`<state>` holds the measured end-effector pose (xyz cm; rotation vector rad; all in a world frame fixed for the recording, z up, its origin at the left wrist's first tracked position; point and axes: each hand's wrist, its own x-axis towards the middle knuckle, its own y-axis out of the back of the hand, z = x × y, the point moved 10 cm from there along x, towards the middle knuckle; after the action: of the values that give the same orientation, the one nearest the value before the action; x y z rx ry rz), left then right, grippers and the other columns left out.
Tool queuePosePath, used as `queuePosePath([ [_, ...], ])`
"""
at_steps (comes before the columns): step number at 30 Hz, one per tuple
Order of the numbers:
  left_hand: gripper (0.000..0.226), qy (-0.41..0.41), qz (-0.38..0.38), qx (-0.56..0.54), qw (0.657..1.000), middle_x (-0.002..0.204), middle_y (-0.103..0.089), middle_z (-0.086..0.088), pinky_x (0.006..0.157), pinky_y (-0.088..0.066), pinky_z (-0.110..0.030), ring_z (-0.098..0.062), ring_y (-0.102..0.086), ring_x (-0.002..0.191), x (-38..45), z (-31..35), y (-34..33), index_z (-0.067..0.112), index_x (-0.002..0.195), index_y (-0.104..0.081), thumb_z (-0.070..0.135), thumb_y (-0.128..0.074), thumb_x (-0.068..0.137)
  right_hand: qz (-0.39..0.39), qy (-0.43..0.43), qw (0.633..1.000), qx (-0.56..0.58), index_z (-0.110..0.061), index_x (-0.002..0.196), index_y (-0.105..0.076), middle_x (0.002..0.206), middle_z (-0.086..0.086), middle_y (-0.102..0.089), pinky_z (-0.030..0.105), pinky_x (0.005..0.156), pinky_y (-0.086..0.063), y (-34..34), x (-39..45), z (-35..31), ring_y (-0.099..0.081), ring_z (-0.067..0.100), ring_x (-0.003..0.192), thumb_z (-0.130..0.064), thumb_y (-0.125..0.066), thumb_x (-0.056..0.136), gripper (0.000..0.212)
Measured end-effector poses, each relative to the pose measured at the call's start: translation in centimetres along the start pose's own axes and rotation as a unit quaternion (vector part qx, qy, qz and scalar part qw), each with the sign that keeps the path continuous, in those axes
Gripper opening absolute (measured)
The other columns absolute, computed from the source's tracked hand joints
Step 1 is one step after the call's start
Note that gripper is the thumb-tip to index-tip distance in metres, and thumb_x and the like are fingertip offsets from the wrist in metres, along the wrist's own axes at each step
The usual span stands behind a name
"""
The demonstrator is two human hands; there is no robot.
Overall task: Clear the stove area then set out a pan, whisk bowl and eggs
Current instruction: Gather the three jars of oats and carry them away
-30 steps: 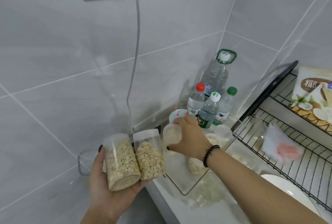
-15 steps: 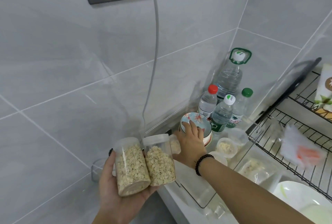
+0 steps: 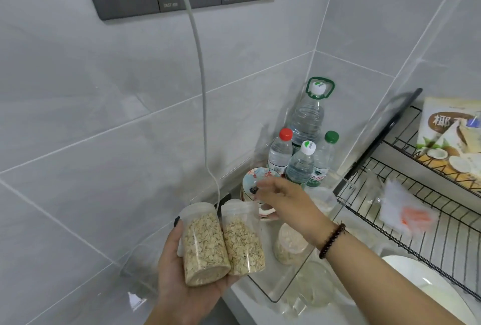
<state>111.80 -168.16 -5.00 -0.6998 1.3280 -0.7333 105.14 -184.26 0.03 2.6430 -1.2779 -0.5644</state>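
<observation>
Grey tiled walls meet in a corner above the white table (image 3: 260, 306). Clear plastic jars of oats, two of them (image 3: 205, 244) (image 3: 243, 241), lie side by side in the left hand (image 3: 187, 280), whose grip is closed around them from below. The right hand (image 3: 286, 199) reaches over a patterned ceramic bowl (image 3: 253, 181) near the corner, fingers spread and loose, gripping nothing; whether they touch the bowl cannot be told. A third oat jar (image 3: 289, 244) stands inside a clear acrylic tray (image 3: 291, 285) under the wrist. Four water bottles (image 3: 302, 163) cluster behind the bowl, beside a black wire rack (image 3: 429, 220).
</observation>
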Motion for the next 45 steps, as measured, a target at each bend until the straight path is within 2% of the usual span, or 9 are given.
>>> queuePosePath([
  [4,0.077,0.026,-0.003,0.012,1.000,0.122,-0.062,-0.030,0.101,-0.036,-0.067,-0.050,-0.058,0.112,0.3,-1.9,-0.9,0.006,0.126,-0.058,0.055,-0.066,0.068,-0.079,-0.037,0.996,0.012,-0.020,0.112,-0.064,0.098,0.000,-0.068,0.021,0.063,-0.052,-1.2,-1.9,-0.5,-0.064,0.011,0.072,-0.029,-0.071,0.084,0.030],
  [12,0.088,0.055,-0.115,0.041,0.991,0.126,-0.059,-0.030,0.097,-0.036,-0.071,-0.052,-0.057,0.113,-0.7,-3.3,-2.7,0.003,0.121,-0.064,0.041,-0.089,0.046,-0.071,-0.018,0.997,-0.022,-0.023,0.109,-0.067,0.083,0.005,-0.070,0.039,0.074,-0.056,0.4,-3.4,0.0,-0.065,0.014,0.066,-0.036,-0.082,0.071,0.043],
  [17,0.088,0.015,-0.112,0.147,0.983,0.130,-0.061,-0.022,0.096,-0.033,-0.075,-0.041,-0.057,0.122,-0.6,-2.3,-2.1,0.007,0.109,-0.073,0.047,-0.093,0.034,0.007,-0.007,0.998,-0.062,-0.022,0.106,-0.068,0.084,0.001,-0.065,0.028,0.068,-0.053,3.9,-3.2,-0.1,-0.064,0.012,0.067,-0.036,-0.080,0.073,0.038],
  [22,0.105,-0.090,-0.039,0.241,0.966,0.121,-0.066,-0.021,0.092,-0.050,-0.058,-0.034,-0.067,0.108,0.1,0.9,-0.2,0.008,0.123,-0.062,0.044,-0.094,0.030,0.055,0.025,0.983,-0.172,-0.026,0.096,-0.068,0.086,-0.015,-0.061,0.005,0.059,-0.043,4.7,-2.9,-0.5,-0.056,-0.009,0.070,-0.038,-0.082,0.069,0.032],
  [25,0.083,-0.146,-0.010,0.360,0.921,0.109,-0.072,-0.015,0.072,-0.058,-0.044,-0.031,-0.071,0.097,-0.3,2.6,-0.1,0.014,0.119,-0.061,0.042,-0.080,0.043,0.027,0.041,0.968,-0.244,-0.020,0.106,-0.068,0.105,-0.008,-0.061,0.008,0.068,-0.043,2.8,-2.0,0.5,-0.056,0.000,0.090,-0.039,-0.083,0.065,0.047],
  [30,0.076,-0.208,0.005,0.428,0.879,0.105,-0.074,-0.009,0.080,-0.054,-0.043,-0.027,-0.070,0.100,-0.1,4.1,-0.6,0.019,0.116,-0.065,0.038,-0.081,0.044,-0.003,0.060,0.946,-0.318,-0.017,0.125,-0.058,0.126,-0.001,-0.052,0.016,0.093,-0.038,-0.6,-0.5,3.0,-0.051,0.014,0.117,-0.037,-0.081,0.066,0.066],
  [36,0.078,-0.233,0.001,0.445,0.865,0.102,-0.075,-0.006,0.076,-0.053,-0.037,-0.022,-0.071,0.097,-0.1,4.7,-0.9,0.020,0.109,-0.067,0.035,-0.086,0.035,-0.001,0.067,0.930,-0.362,-0.023,0.114,-0.060,0.116,0.000,-0.058,0.036,0.092,-0.049,-2.8,0.8,5.3,-0.053,0.020,0.112,-0.044,-0.075,0.063,0.057],
  [40,0.102,-0.244,0.018,0.454,0.856,0.102,-0.075,-0.004,0.077,-0.053,-0.036,-0.019,-0.071,0.095,-0.1,5.2,-0.7,0.019,0.110,-0.067,0.052,-0.094,0.017,-0.023,0.068,0.913,-0.401,-0.023,0.116,-0.059,0.116,-0.003,-0.059,0.033,0.093,-0.047,-3.6,1.1,6.2,-0.052,0.020,0.112,-0.047,-0.076,0.065,0.058],
  [45,0.106,-0.249,0.029,0.456,0.854,0.104,-0.074,-0.006,0.083,-0.052,-0.042,-0.025,-0.068,0.103,0.6,5.4,-0.5,0.019,0.112,-0.066,0.053,-0.094,0.016,-0.046,0.075,0.901,-0.426,-0.018,0.122,-0.056,0.125,0.000,-0.056,0.032,0.097,-0.044,-4.1,1.3,6.4,-0.051,0.020,0.116,-0.043,-0.077,0.069,0.063],
])
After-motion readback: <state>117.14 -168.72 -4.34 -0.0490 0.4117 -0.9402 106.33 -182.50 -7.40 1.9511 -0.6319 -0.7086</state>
